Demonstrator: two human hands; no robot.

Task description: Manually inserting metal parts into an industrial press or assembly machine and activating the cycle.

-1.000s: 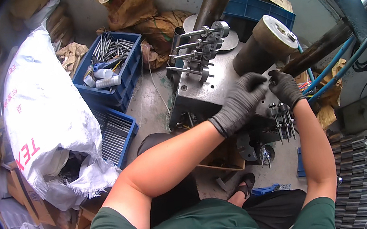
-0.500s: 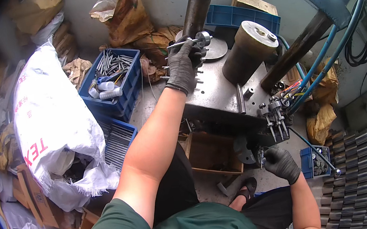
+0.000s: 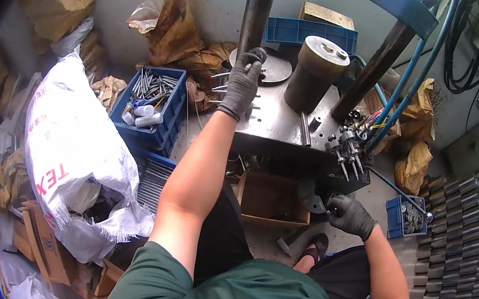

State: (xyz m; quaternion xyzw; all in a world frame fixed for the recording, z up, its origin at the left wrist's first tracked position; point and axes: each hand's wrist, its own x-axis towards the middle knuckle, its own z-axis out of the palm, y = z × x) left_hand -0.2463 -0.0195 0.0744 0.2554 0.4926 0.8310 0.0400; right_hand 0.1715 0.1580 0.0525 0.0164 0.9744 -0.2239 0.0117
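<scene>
My left hand (image 3: 241, 90), in a dark glove, reaches over the metal machine table (image 3: 277, 120). Its fingers are closed around a round metal part (image 3: 258, 55), mostly hidden by the glove. Several thin metal pins (image 3: 221, 89) stick out beside that hand. Lower down at the right, my gloved right hand (image 3: 352, 217) is closed in front of the table. What its fingers hold, if anything, cannot be made out. Above it, several metal rods with collars (image 3: 346, 149) stand at the table's corner. A thick steel cylinder (image 3: 312, 73) rises from the tabletop.
A blue crate (image 3: 150, 110) of metal pins stands left of the table, near a white woven sack (image 3: 76, 155). An open wooden box (image 3: 272, 200) sits below. Blue hoses (image 3: 421, 82) run along the right, above stacked metal pieces (image 3: 459, 234) and a small blue bin (image 3: 395, 219).
The pin with a round collar in my left hand has turned and is now mostly covered. A shiny piece seen at my right fingers no longer shows. The whole view has shifted slightly.
</scene>
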